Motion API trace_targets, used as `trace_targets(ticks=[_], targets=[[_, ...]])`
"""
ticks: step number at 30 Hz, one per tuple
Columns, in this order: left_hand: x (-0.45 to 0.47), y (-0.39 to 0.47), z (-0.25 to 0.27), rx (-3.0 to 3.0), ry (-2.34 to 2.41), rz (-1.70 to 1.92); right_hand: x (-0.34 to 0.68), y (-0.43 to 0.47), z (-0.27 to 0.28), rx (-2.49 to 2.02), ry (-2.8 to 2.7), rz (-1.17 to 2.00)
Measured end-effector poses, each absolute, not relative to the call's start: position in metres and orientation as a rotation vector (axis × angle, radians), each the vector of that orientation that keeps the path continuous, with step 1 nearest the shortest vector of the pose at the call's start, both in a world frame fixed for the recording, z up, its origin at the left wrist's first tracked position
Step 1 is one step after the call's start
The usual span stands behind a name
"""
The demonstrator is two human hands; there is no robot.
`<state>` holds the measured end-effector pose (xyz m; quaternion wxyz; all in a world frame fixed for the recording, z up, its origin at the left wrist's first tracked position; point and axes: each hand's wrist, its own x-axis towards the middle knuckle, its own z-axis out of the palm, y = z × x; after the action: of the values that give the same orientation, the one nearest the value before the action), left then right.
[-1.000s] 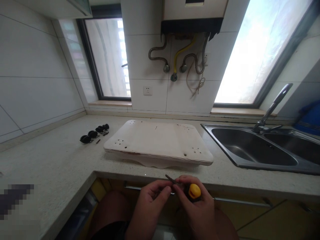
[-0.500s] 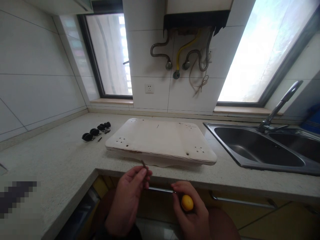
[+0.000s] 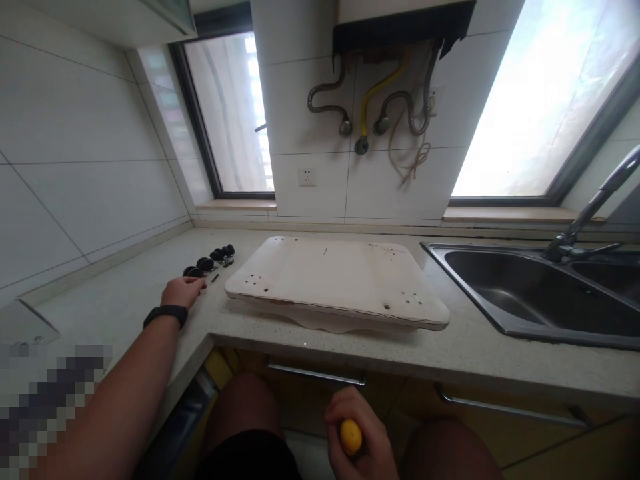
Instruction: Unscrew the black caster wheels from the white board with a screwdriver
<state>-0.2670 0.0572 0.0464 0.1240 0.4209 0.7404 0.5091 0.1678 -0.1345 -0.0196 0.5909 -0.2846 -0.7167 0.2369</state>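
My left hand [image 3: 184,292], a dark band on its wrist, reaches to the far left of the counter. Its fingers are pinched together against the nearest of several black casters [image 3: 205,264]; what is between them is hidden. Just right of those fingertips lies a small dark metal rod [image 3: 215,278], with several small screws [image 3: 228,263] beyond it. Low in front of the drawers, my right hand [image 3: 361,427] is wrapped round a yellow screwdriver handle [image 3: 351,437]; only the rounded end shows. A white board [image 3: 330,277] with holes near its corners rests on the counter.
The counter's front edge [image 3: 320,353] runs above drawers with metal bar handles [image 3: 315,375]. At the right is a steel sink [image 3: 493,327] with a tap [image 3: 595,200]. Hoses [image 3: 367,107] hang from a unit on the tiled wall. My knees are under the counter edge.
My left hand has moved from in front of the board, where it held a small dark rod, left to the casters. My right hand has drawn lower and closed round the yellow handle.
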Motion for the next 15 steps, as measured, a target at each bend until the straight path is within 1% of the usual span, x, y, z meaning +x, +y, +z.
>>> trace_targets(ticks=[3, 7, 11, 15], targets=[[-0.28, 0.073, 0.029, 1.225, 2.413, 1.217, 0.169, -0.133, -0.032, -0.643, -1.704, 0.559], [-0.295, 0.093, 0.016, 1.287, 2.567, 0.934, 0.168, -0.13, -0.042, -0.642, -1.719, 0.569], [-0.307, 0.106, 0.011, 1.315, 2.661, 0.75, 0.156, -0.13, -0.049, -0.689, -1.645, 0.611], [-0.31, 0.11, 0.011, 1.348, 2.692, 0.642, 0.139, -0.132, -0.058, -0.744, -1.51, 0.629]])
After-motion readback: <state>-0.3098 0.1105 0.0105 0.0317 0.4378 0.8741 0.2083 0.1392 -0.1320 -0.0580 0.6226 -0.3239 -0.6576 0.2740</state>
